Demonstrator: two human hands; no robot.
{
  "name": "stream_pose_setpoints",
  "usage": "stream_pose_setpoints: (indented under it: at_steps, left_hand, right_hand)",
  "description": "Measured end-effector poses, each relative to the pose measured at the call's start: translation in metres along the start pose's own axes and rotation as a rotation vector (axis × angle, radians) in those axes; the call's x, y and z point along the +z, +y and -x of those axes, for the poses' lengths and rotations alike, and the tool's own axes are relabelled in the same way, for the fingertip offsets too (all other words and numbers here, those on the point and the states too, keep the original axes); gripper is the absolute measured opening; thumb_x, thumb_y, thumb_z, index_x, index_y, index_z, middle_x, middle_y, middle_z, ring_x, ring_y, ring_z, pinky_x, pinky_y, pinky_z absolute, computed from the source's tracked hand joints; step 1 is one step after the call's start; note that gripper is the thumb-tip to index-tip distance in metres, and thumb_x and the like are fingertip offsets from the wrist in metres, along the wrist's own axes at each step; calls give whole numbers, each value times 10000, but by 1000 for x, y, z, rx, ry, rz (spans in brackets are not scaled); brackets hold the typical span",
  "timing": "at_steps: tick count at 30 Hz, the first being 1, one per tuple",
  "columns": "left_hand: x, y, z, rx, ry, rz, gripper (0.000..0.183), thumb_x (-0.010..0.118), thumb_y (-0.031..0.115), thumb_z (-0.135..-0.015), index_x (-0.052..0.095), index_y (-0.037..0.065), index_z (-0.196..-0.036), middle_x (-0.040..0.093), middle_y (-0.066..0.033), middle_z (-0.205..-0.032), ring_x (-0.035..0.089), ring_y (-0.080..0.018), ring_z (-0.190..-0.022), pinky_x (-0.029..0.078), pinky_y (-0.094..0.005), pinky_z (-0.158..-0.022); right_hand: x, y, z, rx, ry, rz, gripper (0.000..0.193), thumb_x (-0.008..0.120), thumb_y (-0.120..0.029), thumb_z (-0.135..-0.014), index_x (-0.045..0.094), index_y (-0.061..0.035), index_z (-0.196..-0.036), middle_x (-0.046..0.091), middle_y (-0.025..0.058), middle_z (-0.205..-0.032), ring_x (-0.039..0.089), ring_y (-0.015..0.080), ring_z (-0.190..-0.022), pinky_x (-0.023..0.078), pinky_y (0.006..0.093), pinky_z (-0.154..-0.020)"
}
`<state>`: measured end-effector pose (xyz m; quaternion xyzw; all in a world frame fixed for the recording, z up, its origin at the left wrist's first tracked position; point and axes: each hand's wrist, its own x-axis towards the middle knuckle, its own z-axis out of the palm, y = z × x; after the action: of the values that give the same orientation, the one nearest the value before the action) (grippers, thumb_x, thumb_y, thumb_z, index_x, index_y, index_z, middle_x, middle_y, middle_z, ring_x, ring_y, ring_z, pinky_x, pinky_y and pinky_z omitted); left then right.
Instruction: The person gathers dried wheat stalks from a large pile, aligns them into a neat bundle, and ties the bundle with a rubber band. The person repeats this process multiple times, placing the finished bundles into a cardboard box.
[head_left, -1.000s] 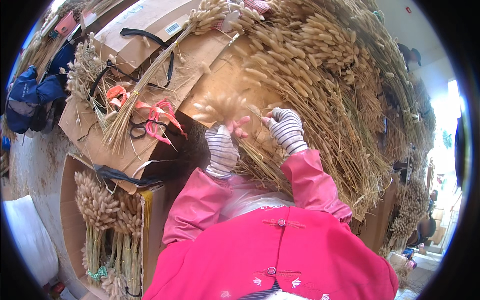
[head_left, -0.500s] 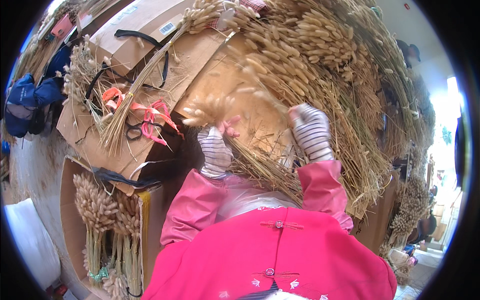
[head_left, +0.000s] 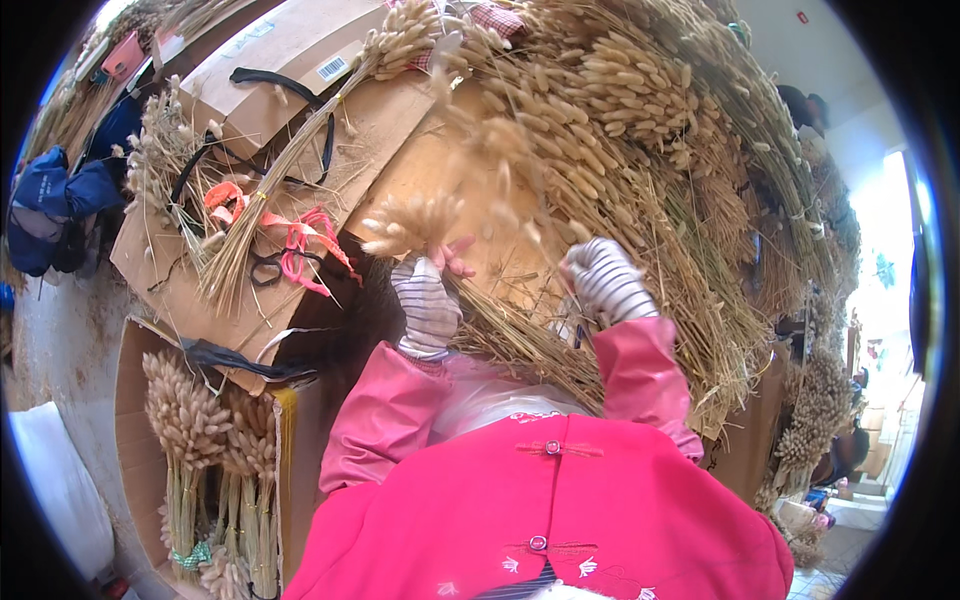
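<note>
My left hand [head_left: 426,308], in a striped glove with bare pink fingertips, is closed around a small bunch of dried bunny-tail grass [head_left: 412,224]. Its fluffy heads stand up past the fingers and the stems trail toward my lap. My right hand [head_left: 608,282], gloved alike, is closed with the fingertips pinched together. From that pinch run a few bunny-tail stems, their heads [head_left: 500,145] smeared by motion above the brown board [head_left: 480,200]. Just beyond my right hand lies a large heap of the same dried grass [head_left: 610,110], heads toward the far side.
On the cardboard at left lie a tied bunch [head_left: 262,195], pink ribbons [head_left: 300,245] and black straps [head_left: 275,80]. An open carton [head_left: 135,430] at lower left holds upright bundles [head_left: 185,415]. Loose stems [head_left: 530,345] lie before me. More hanging bundles [head_left: 820,420] line the right side.
My right hand has moved slightly left and nearer to me, its fingers more curled. The blurred heads have shifted over the board. My left hand stays nearly in place with its bunch.
</note>
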<state>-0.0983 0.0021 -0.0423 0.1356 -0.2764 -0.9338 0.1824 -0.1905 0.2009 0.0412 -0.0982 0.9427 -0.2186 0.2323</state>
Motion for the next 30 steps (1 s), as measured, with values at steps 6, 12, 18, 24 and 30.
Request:
stream_pose_setpoints:
  at_steps: [6,12,18,24,30]
  left_hand:
    - [-2,2,2,-17,95,-52,145,548,147,-881,517,36,-793,613,-220,-932,585,-163,-707,519,-336,-651]
    - [5,2,5,57,20,-84,175,519,157,-897,526,29,-778,613,-170,-828,632,-237,-825,556,-380,-681]
    - [7,11,7,-10,105,-102,208,498,192,-916,525,26,-794,608,-164,-819,636,-267,-863,560,-387,-698]
    - [-2,9,0,-123,-28,83,207,521,201,-904,523,20,-805,604,-228,-876,591,-195,-700,518,-347,-634]
    - [-9,1,-7,-96,-177,220,140,502,183,-896,502,69,-814,579,-232,-939,461,-104,-599,426,-270,-581]
  right_hand:
    - [-7,-8,10,-129,621,295,195,583,-235,-821,622,-61,-742,609,151,-671,596,313,-632,470,405,-628]
    - [-10,6,9,-51,660,195,144,590,-220,-826,597,-78,-802,611,161,-698,600,351,-672,469,422,-618]
    - [31,18,-13,-291,511,161,136,601,-215,-804,560,-88,-781,576,142,-657,571,356,-654,438,441,-594]
    - [23,-6,2,-427,511,7,183,614,-171,-792,504,-65,-691,514,146,-601,524,351,-587,409,422,-545]
    - [41,-66,29,-875,634,173,186,627,-39,-746,493,-68,-621,452,111,-546,481,294,-509,384,357,-489]
